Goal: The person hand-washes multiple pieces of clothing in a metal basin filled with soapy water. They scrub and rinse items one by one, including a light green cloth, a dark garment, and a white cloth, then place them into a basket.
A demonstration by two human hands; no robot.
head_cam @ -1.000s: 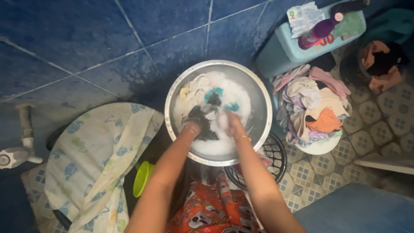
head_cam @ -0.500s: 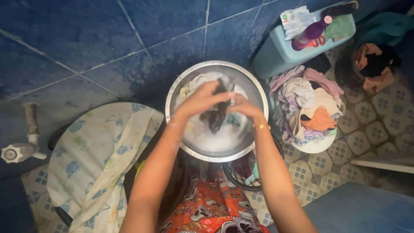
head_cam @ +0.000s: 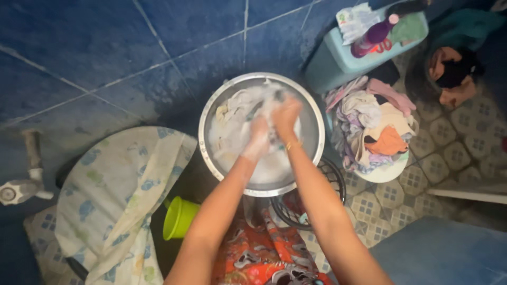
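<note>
We see both hands together over a round metal basin full of suds and wet clothes. The left hand is coated in foam, its fingers curled shut on a soapy garment that is blurred by motion. The right hand presses against the left one from the other side, its fingers closed on the same garment, with a thin gold bangle at the wrist. The garment sits between the two sets of fingers, held just above the suds near the middle of the basin. More pale laundry lies in the water to the left of the fingers.

Well to the right of the fingers a white tub is heaped with mixed dry clothes in pink, cream and orange. Beyond it, farther from us, a light blue stool carries a purple bottle. Below the right forearm stands a dark open-weave basket, partly under the basin's rim. Below and left of the fingers a lime green cup lies on its side, beside a cream printed cloth draped over a dark object. The wall behind is dark blue tile.
</note>
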